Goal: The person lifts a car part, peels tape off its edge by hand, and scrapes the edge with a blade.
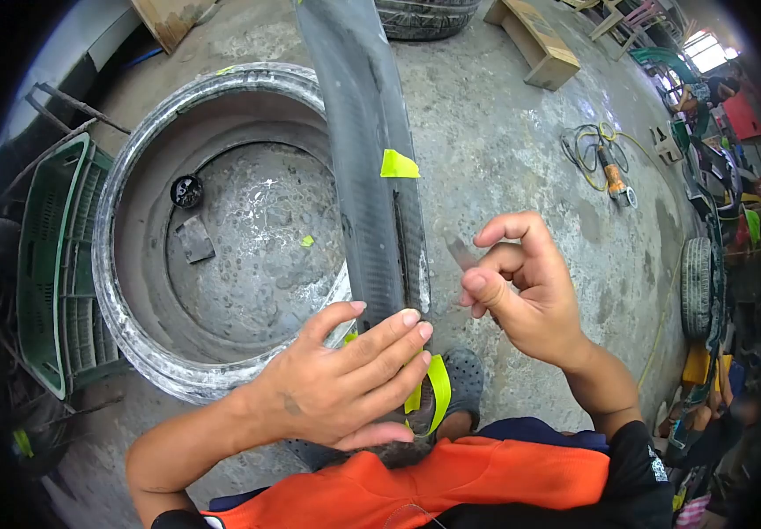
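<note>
Orange cloth point(495, 472) is closest, at six o'clock. The big tire point(107, 256) lies at nine o'clock. The long dark part point(358, 132) runs down from twelve o'clock, with a thin line in it. At seven o'clock, the left hand point(354, 379) is spread out on the part, not gripping. The right hand point(521, 291), at three o'clock, seems to pinch something. Bright tape point(400, 165) sticks on the part at twelve o'clock. Smallest is the pinched thin grey piece point(462, 253). Best to press gently, hold the part steady and keep fingers off the piece's edge.
</note>
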### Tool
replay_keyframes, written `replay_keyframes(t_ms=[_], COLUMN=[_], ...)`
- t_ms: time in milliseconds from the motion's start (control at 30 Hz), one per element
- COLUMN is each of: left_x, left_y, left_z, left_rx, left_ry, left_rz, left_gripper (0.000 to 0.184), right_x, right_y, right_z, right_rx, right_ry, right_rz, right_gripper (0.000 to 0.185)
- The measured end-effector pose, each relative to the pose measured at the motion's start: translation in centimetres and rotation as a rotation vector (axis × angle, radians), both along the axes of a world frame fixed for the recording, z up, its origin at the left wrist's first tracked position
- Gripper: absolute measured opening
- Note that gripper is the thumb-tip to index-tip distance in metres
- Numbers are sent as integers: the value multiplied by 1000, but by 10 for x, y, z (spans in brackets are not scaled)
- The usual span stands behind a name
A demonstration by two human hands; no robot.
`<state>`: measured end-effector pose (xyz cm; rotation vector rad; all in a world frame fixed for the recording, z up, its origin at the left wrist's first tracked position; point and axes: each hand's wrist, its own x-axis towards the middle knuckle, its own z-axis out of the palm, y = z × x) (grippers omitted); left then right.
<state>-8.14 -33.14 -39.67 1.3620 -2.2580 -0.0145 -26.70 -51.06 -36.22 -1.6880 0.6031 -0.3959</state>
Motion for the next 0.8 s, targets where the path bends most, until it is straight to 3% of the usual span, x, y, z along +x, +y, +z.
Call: replay_keyframes(t_ms=[233,300,367,467,800], left_x=[-3,-6,-8,-11,-16], left_y=[1,3,5,6,6], left_z=[4,4,4,7,10], left_rx=[5,22,5,32,37], left_ry=[-60,-74,-86,-101,-104], left_rz=[-2,-6,5,7,51], left_gripper=[61,61,60,60,61], right_x=[-21,-22,-21,-22,-34], right_y=[-16,-16,-19,-28,-39], right_z=[4,1,-6,0,17], right_rx=[-89,170,223,502,265], right_ry=[161,143,94,183,68], right_rz=[178,176,175,136,139], right_gripper=[21,19,19,23,32])
